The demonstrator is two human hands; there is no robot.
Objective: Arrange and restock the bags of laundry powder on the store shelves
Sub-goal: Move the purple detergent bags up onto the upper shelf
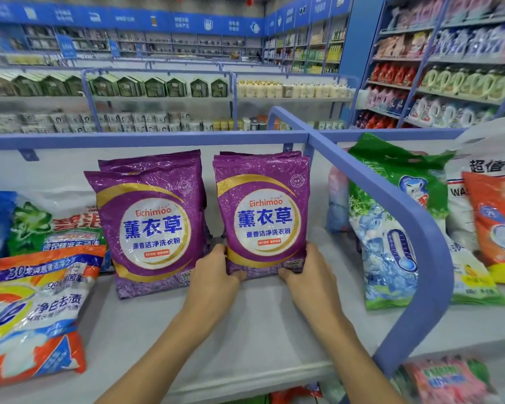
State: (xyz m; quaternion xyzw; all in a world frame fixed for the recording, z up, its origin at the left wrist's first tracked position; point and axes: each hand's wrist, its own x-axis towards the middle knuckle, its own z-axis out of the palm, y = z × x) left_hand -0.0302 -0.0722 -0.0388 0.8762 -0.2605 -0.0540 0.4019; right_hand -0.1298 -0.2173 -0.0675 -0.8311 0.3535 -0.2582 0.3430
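Observation:
Two rows of purple laundry powder bags stand upright on the grey shelf (245, 322). The right front purple bag (264, 211) has more purple bags behind it. My left hand (216, 275) grips its lower left corner and my right hand (306, 272) grips its lower right corner, thumbs on the front. The left purple bag (152, 223) stands free beside it with another behind.
Orange-and-white bags (32, 313) and a green-and-white bag (56, 225) lie at the left. A blue divider rail (391, 196) curves down on the right, with green and blue bags (388, 228) and an orange bag (499, 225) beyond it. Stocked aisles fill the background.

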